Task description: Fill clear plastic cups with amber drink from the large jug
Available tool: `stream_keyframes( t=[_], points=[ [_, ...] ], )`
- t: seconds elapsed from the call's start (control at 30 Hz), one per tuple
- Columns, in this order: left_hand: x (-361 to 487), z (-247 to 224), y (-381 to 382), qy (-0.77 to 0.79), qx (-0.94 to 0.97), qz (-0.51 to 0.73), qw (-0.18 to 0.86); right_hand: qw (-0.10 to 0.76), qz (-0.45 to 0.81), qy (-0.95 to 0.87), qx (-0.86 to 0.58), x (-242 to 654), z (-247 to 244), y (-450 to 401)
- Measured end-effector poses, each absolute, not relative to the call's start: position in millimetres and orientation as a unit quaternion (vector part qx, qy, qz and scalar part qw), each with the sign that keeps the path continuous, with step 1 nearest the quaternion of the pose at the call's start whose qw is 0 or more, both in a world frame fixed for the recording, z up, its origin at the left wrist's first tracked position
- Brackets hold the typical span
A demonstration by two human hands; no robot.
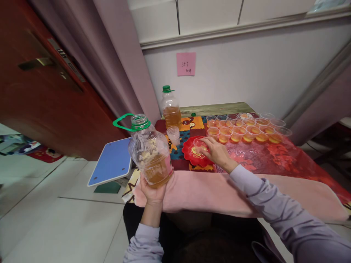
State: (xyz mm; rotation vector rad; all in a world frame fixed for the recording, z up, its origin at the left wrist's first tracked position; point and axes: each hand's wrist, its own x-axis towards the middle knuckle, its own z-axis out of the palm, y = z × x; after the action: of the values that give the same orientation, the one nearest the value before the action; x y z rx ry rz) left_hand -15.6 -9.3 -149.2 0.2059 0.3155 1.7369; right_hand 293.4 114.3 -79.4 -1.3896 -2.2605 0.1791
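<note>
My left hand (154, 190) is wrapped round the base of a large clear bottle (150, 153), which is uncapped, has a green ring handle and holds some amber liquid. The bottle tilts slightly over the table's near left edge. My right hand (215, 149) has its fingers round a clear plastic cup (199, 143) on the red scalloped plate (189, 159). Left of the plate stands a stack of clear cups (173, 136). Rows of clear cups with yellow-orange contents (238, 134) stand at the back right.
A second bottle (172, 116) with a green cap stands at the back left, near a small green cap (193, 114). A pink towel (197, 186) lies along the front edge. Left of the table is a blue board (111, 160). A wall rises behind.
</note>
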Motion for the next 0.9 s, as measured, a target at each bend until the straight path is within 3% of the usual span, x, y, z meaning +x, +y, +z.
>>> stream_keyframes(
  t=[0.23, 0.37, 0.5, 0.63, 0.9],
  points=[
    [-19.1, -156.0, -10.3, 0.132, 0.101, 0.757, 0.631, 0.307, 0.073, -0.765, -0.561, 278.6, -94.5, 112.0],
    [-17.5, -154.5, -13.5, 0.175, 0.091, 0.751, 0.631, 0.478, 0.03, -0.708, -0.519, 266.0, -89.2, 99.2],
    [-9.2, -140.6, -15.4, 0.249, 0.046, 0.754, 0.606, 0.592, 0.211, -0.661, -0.409, 229.9, -70.5, 78.8],
    [-6.0, -128.9, -16.0, 0.283, 0.012, 0.773, 0.567, 0.594, 0.442, -0.605, -0.294, 194.1, -57.8, 67.1],
    [-16.7, -100.2, -28.7, 0.422, 0.078, 0.796, 0.426, 0.561, 0.586, -0.535, -0.236, 186.0, -70.3, 63.6]
  ],
)
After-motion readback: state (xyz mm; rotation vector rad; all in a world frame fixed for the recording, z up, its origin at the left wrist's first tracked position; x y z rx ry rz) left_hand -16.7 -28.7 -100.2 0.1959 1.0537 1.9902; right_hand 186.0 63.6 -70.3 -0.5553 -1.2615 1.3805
